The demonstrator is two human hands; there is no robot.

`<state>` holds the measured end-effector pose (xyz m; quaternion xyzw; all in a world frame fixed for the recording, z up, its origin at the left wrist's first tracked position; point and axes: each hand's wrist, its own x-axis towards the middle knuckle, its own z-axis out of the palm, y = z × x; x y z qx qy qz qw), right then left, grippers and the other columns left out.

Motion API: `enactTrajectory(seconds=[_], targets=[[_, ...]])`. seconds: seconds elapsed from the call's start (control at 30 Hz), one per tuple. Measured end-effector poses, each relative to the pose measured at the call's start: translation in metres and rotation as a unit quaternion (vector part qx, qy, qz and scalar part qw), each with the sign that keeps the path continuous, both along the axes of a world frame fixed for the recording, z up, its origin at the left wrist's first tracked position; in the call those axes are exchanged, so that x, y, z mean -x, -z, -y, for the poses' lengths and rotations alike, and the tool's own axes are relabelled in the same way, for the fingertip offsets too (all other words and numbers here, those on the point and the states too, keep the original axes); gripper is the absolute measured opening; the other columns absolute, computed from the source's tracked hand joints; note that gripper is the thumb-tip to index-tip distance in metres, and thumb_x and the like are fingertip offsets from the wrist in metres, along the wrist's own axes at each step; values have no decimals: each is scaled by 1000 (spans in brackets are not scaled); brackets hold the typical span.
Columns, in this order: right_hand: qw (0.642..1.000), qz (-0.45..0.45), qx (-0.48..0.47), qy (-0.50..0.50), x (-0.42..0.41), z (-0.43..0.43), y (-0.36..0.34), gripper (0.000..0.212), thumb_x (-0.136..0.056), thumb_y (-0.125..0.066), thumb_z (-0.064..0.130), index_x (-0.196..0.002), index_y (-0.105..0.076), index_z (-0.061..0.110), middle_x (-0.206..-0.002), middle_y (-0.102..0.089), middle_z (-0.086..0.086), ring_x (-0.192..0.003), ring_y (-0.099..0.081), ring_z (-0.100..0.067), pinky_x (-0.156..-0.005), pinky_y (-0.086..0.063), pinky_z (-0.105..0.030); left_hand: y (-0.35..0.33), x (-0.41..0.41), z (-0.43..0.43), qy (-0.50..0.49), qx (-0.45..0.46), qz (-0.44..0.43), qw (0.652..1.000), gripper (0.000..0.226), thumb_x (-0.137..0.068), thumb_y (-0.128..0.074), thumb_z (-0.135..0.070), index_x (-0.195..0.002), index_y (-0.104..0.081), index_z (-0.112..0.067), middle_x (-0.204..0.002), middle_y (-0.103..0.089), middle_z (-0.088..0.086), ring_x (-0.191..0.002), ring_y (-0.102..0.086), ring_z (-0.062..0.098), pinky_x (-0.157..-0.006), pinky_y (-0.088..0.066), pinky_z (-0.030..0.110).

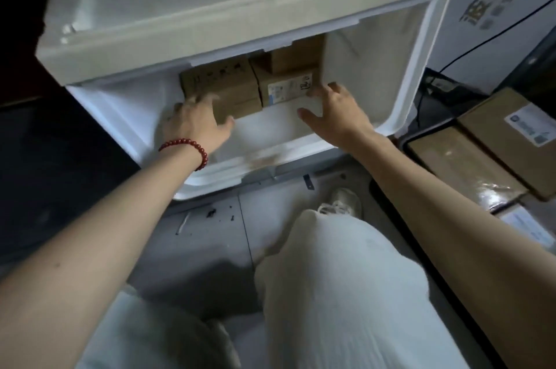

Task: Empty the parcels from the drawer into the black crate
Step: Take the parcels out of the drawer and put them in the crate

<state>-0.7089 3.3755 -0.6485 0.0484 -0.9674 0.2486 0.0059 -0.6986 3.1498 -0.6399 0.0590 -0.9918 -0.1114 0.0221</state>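
A white drawer (129, 116) is pulled out in front of me, with several brown cardboard parcels stacked at its back. My left hand (195, 125), with a red bead bracelet at the wrist, touches the front left of the left parcel (222, 83) with spread fingers. My right hand (337, 113) is spread, its fingertips at the right edge of the labelled parcel (285, 87). Another parcel (296, 57) lies on top of it, partly hidden under the cabinet. The black crate (400, 143) stands at the right and holds several parcels (460, 164).
A large white carton with printed characters (496, 7) stands at the upper right, with a black cable across it. The cabinet's upper drawer (210, 13) overhangs the open one. My knees in light trousers and a shoe (343, 200) are on the grey floor below.
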Motion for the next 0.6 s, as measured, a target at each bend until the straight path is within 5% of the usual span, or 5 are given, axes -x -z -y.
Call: enactTrajectory(seconds=[0.37,0.6], targets=[[999,37,25,-19,73,60,67,55,-95,-56,38,-143,-35,22,-147,-30,-11,-129,-40,-30,-102,-42,-43,74,54,24,-89,-96,45,990,66,-89,-55,-43,-145,-28,-21,-140,-34,21,-126,-41,39,-104,-38,40],[998,13,31,-57,116,86,87,63,-93,-59,33,-146,-31,16,-147,-31,-16,-133,-34,-33,-109,-34,-42,87,87,26,-105,-70,25,992,66,-90,-53,-42,-144,-28,-14,-149,-21,23,-134,-30,40,-106,-36,45]])
